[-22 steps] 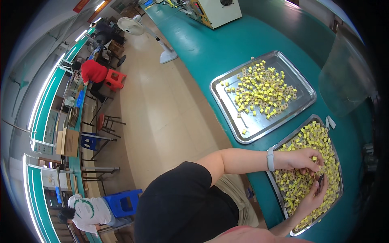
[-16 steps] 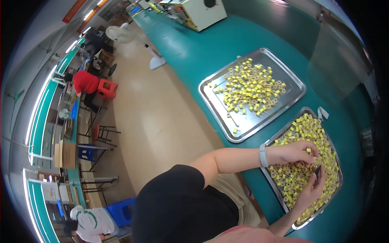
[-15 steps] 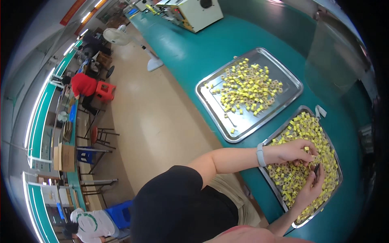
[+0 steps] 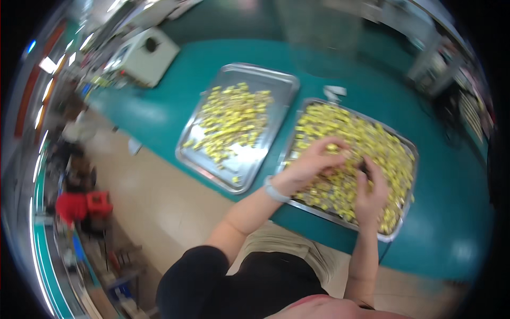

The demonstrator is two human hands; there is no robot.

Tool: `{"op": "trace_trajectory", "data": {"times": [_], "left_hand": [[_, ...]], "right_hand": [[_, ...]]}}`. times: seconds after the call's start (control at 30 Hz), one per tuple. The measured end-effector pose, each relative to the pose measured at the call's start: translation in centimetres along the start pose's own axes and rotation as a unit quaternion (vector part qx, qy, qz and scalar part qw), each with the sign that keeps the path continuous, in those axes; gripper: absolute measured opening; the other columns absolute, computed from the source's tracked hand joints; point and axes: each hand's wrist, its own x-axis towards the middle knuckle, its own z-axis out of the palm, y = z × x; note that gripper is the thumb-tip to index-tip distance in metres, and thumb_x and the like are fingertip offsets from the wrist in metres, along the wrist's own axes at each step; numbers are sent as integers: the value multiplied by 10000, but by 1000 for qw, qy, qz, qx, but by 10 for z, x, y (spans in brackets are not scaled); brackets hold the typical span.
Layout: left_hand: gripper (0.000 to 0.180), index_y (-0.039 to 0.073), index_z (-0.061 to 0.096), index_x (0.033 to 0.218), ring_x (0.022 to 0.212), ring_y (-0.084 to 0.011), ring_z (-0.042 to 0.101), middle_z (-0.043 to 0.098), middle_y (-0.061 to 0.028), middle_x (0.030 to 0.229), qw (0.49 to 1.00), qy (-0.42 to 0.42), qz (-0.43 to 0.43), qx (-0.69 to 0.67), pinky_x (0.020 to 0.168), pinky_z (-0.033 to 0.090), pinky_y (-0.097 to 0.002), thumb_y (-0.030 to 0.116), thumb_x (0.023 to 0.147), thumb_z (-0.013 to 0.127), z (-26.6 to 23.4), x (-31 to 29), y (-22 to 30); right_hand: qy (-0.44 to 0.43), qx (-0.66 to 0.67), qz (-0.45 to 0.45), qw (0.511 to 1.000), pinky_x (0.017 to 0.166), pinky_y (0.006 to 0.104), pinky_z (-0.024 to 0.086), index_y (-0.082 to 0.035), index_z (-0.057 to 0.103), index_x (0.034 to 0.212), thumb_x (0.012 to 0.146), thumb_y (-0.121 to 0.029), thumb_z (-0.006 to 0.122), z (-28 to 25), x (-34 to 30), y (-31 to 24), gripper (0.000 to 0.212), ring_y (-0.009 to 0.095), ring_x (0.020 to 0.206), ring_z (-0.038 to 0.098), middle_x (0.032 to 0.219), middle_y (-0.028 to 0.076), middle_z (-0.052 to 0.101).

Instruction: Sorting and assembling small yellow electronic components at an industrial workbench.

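Observation:
Both my hands work over the right metal tray [image 4: 408, 212], which is spread thickly with small yellow-and-beige block-like parts [image 4: 329, 119]. My left hand [image 4: 323, 162], with a pale band at the wrist, is closed, its fingertips pinched together. Blur hides what, if anything, they hold. Just to its right, my right hand [image 4: 372, 191] grips a small black object [image 4: 364, 167] between thumb and fingers; its exact kind does not show. The two hands are close together but apart.
Left of the hands, a second metal tray [image 4: 281, 80] holds a looser heap of the same parts [image 4: 234, 117]. A white crumpled scrap [image 4: 334, 91] lies behind the right tray. A pale boxy machine [image 4: 146, 56] stands farther back on the green table [image 4: 441, 212]. A person in red [image 4: 71, 207] is at far left.
The view has swung to the right, so trays and hands appear farther left, and the picture is blurrier. My hands stay over the right tray, now a little farther apart.

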Motion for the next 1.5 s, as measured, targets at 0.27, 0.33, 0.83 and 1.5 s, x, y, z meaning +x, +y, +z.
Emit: {"op": "trace_trajectory", "data": {"times": [0.27, 0.33, 0.83, 1.5], "left_hand": [[252, 84, 552, 1158, 694, -82, 528, 639, -62, 945, 999, -41, 15, -3, 563, 373, -206, 131, 934, 657, -3, 8, -6], [241, 82, 551, 1153, 728, -90, 544, 627, -64, 1011, 999, -35, 22, -5, 567, 388, -209, 114, 934, 648, 1, 6, -7], [237, 87, 555, 1130, 820, -122, 579, 582, -67, 1173, 996, -22, 91, 12, 583, 419, -212, 56, 913, 646, 2, 6, -10], [231, 68, 570, 1141, 823, -94, 598, 616, -49, 1146, 997, -12, 81, 4, 630, 443, -222, 50, 923, 647, 2, 8, -12]], "right_hand": [[26, -6, -51, 998, 800, 367, 551, -5, 650, 1203, 859, 36, 639, -5, 2, 7, 347, 294, 921, 709, 1036, 175, 710], [28, -3, -58, 998, 780, 372, 554, -12, 657, 1193, 843, 34, 652, -7, 1, 7, 352, 313, 902, 709, 1033, 182, 708], [36, -23, -98, 994, 646, 400, 544, -46, 657, 1137, 816, 5, 662, -2, 1, 9, 325, 314, 772, 685, 913, 141, 700], [-3, -25, -69, 997, 695, 386, 562, -8, 663, 1141, 862, 17, 620, -3, 1, 8, 284, 323, 829, 705, 985, 174, 709]]}}
